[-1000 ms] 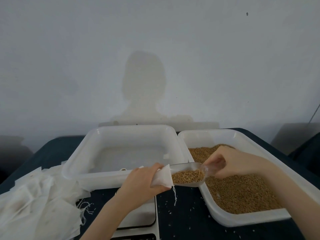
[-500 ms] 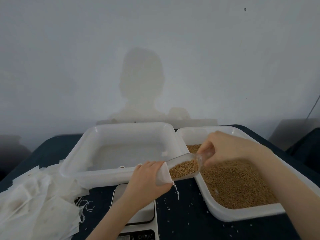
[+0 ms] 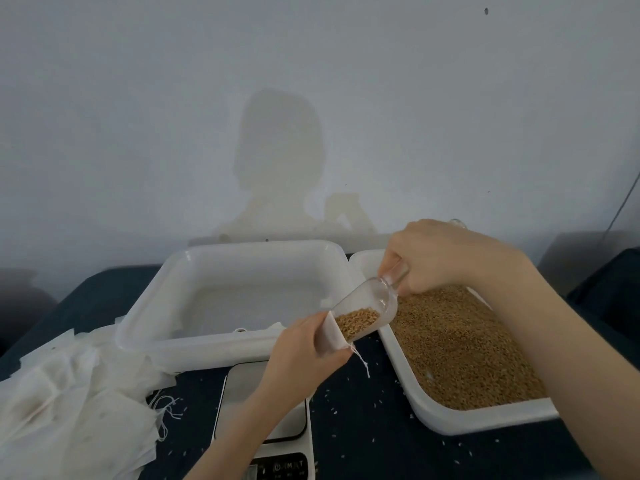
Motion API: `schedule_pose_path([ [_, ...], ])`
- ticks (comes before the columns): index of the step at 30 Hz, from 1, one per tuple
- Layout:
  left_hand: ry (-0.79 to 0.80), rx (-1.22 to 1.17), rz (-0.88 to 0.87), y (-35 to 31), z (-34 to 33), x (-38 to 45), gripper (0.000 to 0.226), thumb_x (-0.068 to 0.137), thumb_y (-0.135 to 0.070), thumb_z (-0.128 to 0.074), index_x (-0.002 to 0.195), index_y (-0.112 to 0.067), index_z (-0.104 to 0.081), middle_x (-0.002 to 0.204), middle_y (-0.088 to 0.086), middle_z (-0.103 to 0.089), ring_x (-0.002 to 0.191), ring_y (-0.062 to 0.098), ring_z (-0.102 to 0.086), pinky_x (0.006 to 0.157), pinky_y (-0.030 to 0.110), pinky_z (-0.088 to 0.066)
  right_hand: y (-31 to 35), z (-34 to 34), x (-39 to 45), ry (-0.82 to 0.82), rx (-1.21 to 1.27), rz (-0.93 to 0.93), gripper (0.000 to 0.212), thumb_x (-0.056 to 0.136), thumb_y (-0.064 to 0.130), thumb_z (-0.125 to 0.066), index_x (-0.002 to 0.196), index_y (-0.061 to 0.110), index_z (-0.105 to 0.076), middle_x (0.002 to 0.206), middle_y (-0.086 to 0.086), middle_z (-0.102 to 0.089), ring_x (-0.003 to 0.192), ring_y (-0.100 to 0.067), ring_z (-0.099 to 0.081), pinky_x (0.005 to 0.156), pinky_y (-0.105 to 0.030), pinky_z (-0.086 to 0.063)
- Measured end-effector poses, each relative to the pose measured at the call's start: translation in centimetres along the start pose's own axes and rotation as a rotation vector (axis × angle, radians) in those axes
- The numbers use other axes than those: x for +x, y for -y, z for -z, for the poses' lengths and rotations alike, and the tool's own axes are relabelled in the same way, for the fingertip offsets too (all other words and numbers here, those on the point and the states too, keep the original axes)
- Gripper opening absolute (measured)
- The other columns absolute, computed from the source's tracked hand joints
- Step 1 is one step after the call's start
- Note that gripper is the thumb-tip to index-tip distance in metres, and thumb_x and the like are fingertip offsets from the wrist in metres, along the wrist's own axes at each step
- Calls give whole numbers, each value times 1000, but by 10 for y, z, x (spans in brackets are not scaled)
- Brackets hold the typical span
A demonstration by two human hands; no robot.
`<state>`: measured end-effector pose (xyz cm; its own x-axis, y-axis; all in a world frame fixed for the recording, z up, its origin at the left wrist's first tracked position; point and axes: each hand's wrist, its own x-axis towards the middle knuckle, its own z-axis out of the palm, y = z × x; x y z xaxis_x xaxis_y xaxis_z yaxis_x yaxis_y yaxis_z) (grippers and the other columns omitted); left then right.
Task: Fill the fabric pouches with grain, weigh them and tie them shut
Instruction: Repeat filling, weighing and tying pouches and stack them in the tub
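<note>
Here two hands (image 3: 304, 355) (image 3: 446, 258) grip one pouch (image 3: 330, 336) and one tilted scoop (image 3: 367, 308) beside two trays (image 3: 152, 327).

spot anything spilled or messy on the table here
Yes: loose pale grains lie scattered on the dark tablecloth between the scale and the grain tray. The empty pouches sit in a rumpled heap at left.

Right hand (image 3: 446, 258) has tipped the scoop (image 3: 363, 313) steeper into the pouch (image 3: 330, 336).

Pouch (image 3: 331, 336) mostly hidden; scale display (image 3: 277, 470) seemingly blurred.
</note>
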<state>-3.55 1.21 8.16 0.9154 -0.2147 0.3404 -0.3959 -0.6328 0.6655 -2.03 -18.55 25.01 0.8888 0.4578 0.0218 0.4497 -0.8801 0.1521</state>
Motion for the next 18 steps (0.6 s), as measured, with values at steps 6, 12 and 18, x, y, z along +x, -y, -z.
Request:
schedule_pose_path([
  [6,-6,2,15,1,-1,2,45,73,-53,-66,112,-34,-54,98,-17,-61,91,0,-54,81,26,-48,1,2,-5,2,15,-7,24,76,33,-64,97,37,-74,91,13,-73,81,-12,-64,57,-17,-41],
  [12,19,10,32,1,-5,3,49,71,-59,-61,113,-34,-54,99,-18,-61,92,1,-55,81,28,-50,10,7,-8,1,-88,0,18,73,22,-59,83,33,-70,76,9,-68,73,-18,-61,50,-18,-27],
  [18,30,-40,43,-1,-7,4,47,68,-63,-58,103,-32,-58,95,-16,-64,89,3,-58,80,36,-53,20,21,-3,-22,-191,37,26,66,18,-52,82,17,-73,77,-4,-68,72,-29,-59,55,-23,-33],
])
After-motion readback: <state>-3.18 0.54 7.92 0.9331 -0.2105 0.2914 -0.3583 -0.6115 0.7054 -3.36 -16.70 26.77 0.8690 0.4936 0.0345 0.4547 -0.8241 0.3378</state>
